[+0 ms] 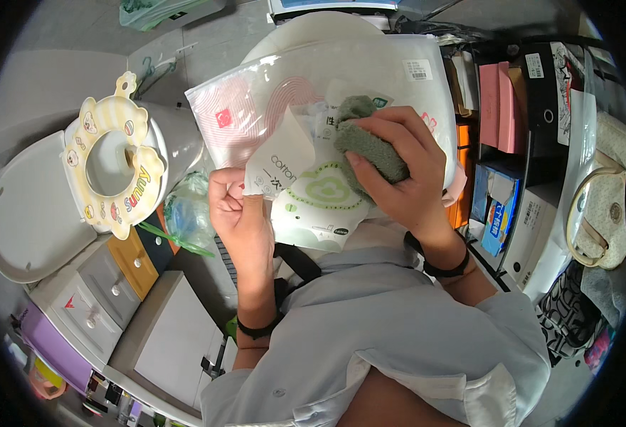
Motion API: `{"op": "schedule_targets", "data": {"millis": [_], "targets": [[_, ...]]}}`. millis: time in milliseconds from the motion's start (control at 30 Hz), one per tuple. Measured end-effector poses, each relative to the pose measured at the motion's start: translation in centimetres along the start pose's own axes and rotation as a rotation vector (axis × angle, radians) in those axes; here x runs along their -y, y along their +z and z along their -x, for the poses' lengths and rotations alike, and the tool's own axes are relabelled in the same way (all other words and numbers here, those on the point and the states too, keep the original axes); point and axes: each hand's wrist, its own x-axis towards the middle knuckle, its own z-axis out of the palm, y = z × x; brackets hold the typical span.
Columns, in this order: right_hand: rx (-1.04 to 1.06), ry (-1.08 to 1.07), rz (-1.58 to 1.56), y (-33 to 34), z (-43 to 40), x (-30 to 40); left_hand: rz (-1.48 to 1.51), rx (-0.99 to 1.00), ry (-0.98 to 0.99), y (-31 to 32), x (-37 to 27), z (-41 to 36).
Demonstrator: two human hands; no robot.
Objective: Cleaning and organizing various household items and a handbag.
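Observation:
My left hand (243, 213) pinches the torn-looking corner of a white and green printed plastic packet (318, 213) that bears writing. Bunched in my right hand (411, 168) is a grey-green terry cloth (374, 152), pressed against the packet's upper right part. Beneath the packet, a large clear zip bag (361, 69) with a pink line pattern and a white label spreads across in front of me. Part of the packet is hidden behind the cloth and my right fingers.
To the left is a toilet with its lid (25, 213) raised and a yellow padded child's seat (91, 213) on it. Drawers (137, 261) stand below. A shelf on the right holds pink boxes (497, 107), a black box (545, 107) and a white box (529, 224). A cream bag (606, 208) hangs beyond.

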Motion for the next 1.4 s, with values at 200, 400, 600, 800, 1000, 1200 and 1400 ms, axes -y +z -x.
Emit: {"op": "schedule_targets", "data": {"millis": [200,400,600,800,1000,1200,1400], "targets": [[-0.046,-0.001,0.004,-0.8,0.0,0.1,-0.35,-0.024,0.02,0.6,-1.2,0.1],[0.075,0.034,-0.124,-5.4,0.6,3.3,-1.076,0.211,0.575,2.5,-2.7,0.4],[0.161,-0.108,-0.01,-0.6,0.8,3.8,-1.083,0.177,0.453,3.6,-3.1,1.3],[0.079,-0.142,0.097,0.4,0.5,4.1,-1.104,0.198,0.512,2.7,-2.3,0.7],[0.019,-0.175,0.12,1.2,0.0,3.9,-1.012,0.195,0.472,2.1,-1.9,0.5],[-0.052,-0.227,0.154,1.4,0.0,3.5,-1.023,0.256,0.616,1.8,-2.0,-0.1],[-0.033,-0.222,0.147,1.4,-0.3,3.4,-1.137,0.346,0.727,2.8,-3.0,-0.5]]}}
